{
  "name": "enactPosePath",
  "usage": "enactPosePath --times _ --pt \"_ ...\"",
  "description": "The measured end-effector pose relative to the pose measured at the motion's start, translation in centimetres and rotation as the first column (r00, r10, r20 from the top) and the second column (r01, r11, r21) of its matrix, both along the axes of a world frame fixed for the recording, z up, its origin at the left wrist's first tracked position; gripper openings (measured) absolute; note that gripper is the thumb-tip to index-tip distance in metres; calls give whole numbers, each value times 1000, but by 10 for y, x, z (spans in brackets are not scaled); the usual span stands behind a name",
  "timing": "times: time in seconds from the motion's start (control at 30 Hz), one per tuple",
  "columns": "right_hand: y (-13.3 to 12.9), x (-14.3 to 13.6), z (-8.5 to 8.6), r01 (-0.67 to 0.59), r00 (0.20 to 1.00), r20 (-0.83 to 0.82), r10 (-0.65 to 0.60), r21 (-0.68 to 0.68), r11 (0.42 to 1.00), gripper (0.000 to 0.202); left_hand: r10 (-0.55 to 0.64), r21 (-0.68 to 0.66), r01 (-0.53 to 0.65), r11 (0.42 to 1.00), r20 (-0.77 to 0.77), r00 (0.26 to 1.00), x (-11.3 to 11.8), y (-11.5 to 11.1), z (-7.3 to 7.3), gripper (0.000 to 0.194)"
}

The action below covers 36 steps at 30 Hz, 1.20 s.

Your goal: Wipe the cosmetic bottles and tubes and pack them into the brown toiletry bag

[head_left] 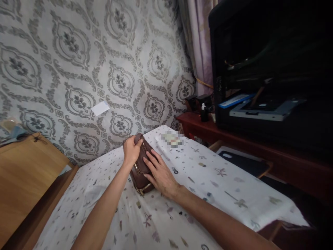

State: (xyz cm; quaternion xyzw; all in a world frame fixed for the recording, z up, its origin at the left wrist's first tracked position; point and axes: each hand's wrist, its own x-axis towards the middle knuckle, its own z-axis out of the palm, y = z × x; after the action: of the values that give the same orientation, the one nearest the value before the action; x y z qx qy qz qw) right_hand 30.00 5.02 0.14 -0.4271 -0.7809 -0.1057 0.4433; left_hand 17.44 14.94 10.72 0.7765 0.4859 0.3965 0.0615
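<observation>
A brown leather bag [143, 166] with gold-coloured zips lies on a white patterned sheet [215, 194]. My left hand [131, 150] is closed round its far upper edge, with the thumb pressed on top near a zip. Spread flat, the fingers of my right hand [161, 173] rest on the bag's right side. A zip pull hangs at the near end. The bag's underside and what it may contain are hidden. Beyond it on the sheet lies a small pale item [172, 139], blurred out by pixels.
Patterned wallpaper with a white card [100, 108] rises behind the bed. A wooden board [28, 173] borders the left. To the right, a dark red stand [196, 127] bears a large black screen [270, 45] and a small bottle [204, 114]; its drawer [264, 170] stands pulled out.
</observation>
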Motion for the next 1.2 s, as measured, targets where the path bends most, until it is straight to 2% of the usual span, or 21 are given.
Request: enactPosePath --times 0.3,0.6,0.7,0.77,0.87,1.0,1.1,1.2 --pt "3 2 0 6 1000 13 -5 -52 999 57 79 97 -75 992 -47 996 6 -30 1 16" --pt "2 4 1 -25 999 -27 23 -57 998 54 61 24 -59 998 -125 990 10 -27 13 13" --pt "0 9 2 -107 989 -105 102 -46 993 49 51 -3 -52 999 -155 987 11 -23 17 12" --pt "0 12 2 -161 965 -213 155 -11 987 46 47 -8 -49 999 -159 986 10 -20 19 10" --pt "6 14 5 -165 900 -408 154 8 986 42 44 -9 -45 999 -148 988 6 -16 19 6" --pt "18 13 12 -131 848 -527 51 -115 985 38 21 -14 -23 1000 -142 990 1 -13 14 12" --pt "26 12 20 -129 857 -515 -17 -247 960 42 -28 -13 26 1000 -165 986 -1 -15 11 10" --pt "31 14 28 -121 875 -481 -54 -325 938 43 -89 -13 88 996 -206 975 -4 -20 10 16"
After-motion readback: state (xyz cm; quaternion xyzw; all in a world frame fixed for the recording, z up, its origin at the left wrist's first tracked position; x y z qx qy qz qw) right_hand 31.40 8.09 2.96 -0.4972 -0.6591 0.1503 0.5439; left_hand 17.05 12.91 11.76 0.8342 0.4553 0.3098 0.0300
